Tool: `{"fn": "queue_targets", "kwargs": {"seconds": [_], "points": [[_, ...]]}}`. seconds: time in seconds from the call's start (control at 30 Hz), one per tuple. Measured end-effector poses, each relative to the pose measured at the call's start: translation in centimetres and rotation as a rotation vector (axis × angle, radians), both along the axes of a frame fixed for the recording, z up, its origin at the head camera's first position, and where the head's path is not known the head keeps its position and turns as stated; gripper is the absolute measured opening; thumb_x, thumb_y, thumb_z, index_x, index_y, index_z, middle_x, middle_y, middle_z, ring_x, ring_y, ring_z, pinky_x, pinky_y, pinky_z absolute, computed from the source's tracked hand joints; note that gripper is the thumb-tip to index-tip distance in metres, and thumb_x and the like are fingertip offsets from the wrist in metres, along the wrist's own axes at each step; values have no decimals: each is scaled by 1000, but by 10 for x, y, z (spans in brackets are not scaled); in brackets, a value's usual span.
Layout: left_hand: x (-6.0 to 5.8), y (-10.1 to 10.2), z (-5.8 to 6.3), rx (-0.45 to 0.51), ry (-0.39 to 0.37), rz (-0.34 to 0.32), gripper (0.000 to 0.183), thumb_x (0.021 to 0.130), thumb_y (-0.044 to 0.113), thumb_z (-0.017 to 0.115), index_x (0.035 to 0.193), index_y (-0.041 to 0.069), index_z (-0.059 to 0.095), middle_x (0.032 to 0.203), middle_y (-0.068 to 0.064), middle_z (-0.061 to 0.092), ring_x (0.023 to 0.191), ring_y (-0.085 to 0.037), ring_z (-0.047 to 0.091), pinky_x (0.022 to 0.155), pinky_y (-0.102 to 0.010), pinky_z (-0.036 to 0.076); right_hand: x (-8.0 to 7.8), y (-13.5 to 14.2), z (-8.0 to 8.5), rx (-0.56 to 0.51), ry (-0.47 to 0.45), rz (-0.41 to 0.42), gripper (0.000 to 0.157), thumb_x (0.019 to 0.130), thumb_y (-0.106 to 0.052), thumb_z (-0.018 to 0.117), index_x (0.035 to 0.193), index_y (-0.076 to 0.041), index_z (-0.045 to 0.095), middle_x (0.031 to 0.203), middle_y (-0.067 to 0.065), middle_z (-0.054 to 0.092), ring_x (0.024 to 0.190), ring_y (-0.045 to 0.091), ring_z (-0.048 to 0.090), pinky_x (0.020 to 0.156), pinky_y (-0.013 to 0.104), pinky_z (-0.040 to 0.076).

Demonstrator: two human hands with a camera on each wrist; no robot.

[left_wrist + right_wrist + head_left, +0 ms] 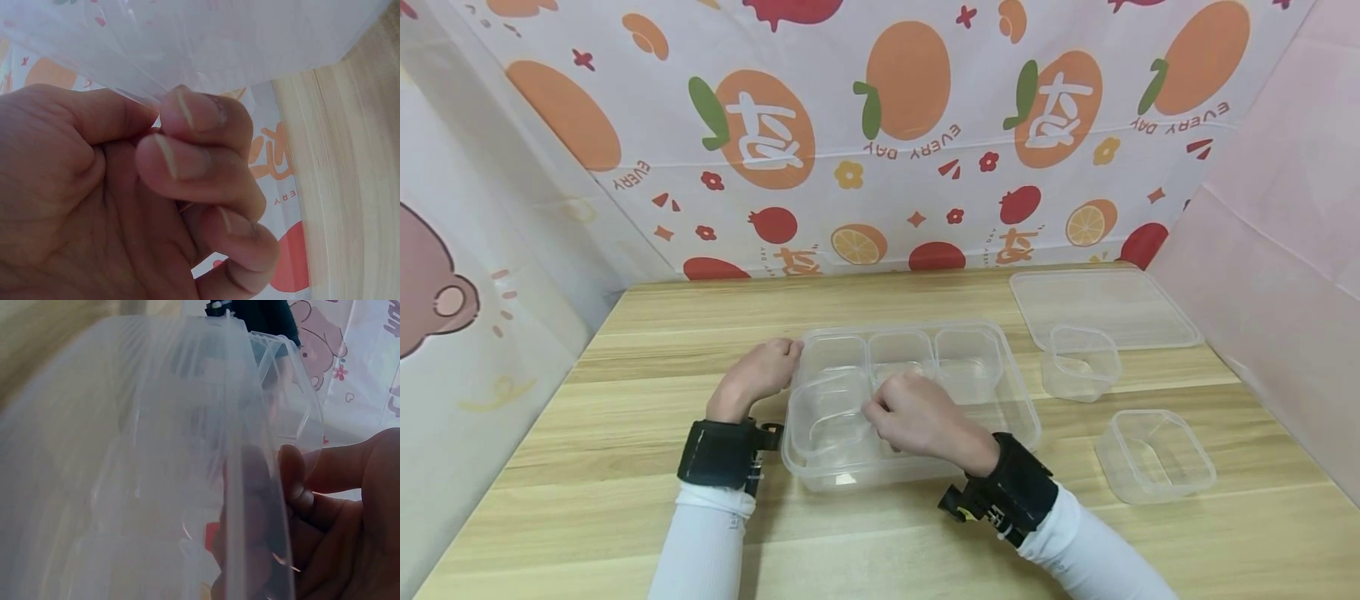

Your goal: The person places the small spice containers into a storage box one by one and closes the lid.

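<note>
A large clear plastic container (887, 471) stands on the table. My left hand (760, 371) pinches its left rim, thumb against curled fingertips (194, 115) in the left wrist view. Three small clear boxes (901, 346) sit in a row along its back. Another small clear box (831, 421) is at the front left inside, partly above the large rim in the right wrist view. My right hand (921, 417) is over the container and pinches this box's right edge, fingers curled. Clear walls overlap, so the exact contact is hard to see.
To the right stand two more small clear boxes, one farther back (1081, 367) and one nearer (1153, 458). A flat clear lid (1105, 308) lies at the back right. A fruit-print cloth (910, 167) hangs behind the wooden table (625, 433).
</note>
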State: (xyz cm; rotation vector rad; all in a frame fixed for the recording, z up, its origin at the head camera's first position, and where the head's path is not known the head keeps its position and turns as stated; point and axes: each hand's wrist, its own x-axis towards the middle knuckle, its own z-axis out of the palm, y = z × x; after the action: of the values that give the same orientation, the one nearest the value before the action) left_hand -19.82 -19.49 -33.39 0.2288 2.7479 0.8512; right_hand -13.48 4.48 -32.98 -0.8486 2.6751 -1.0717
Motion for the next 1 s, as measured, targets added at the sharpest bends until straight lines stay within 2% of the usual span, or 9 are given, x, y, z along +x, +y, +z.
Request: {"fn": "queue_targets", "kwargs": {"seconds": [0.23,0.33,0.53,0.77,1.0], "points": [[0,1,0,-7,0,2,45,111,23,25,113,-5,60,81,-10,53,68,-21,45,60,-34,36,3,-4,-6,57,27,27,47,97,-7,53,52,-16,46,45,-12,47,40,3,47,42,21,32],[0,1,0,-12,-2,2,45,111,23,25,119,-6,59,82,-10,54,70,-22,48,61,-35,37,3,-5,-8,85,41,35,46,96,-6,53,52,-17,44,46,-12,44,41,4,44,43,21,32],[1,1,1,-17,-5,2,45,111,24,25,116,-5,59,81,-10,54,70,-22,48,61,-35,36,3,-6,-12,107,73,51,47,93,-5,53,52,-20,37,48,-14,32,42,3,31,43,20,26],[1,2,1,-19,-6,5,45,112,24,26,120,-6,58,81,-9,54,70,-22,48,62,-35,37,2,-7,-17,113,57,57,49,94,-6,55,51,-20,36,46,-14,29,40,2,27,40,18,22],[1,1,2,-18,0,3,45,112,24,25,117,-5,59,81,-10,54,70,-22,48,62,-35,37,1,-7,-21,120,36,59,50,96,-9,56,50,-20,38,46,-14,30,41,2,27,41,19,22]]}}
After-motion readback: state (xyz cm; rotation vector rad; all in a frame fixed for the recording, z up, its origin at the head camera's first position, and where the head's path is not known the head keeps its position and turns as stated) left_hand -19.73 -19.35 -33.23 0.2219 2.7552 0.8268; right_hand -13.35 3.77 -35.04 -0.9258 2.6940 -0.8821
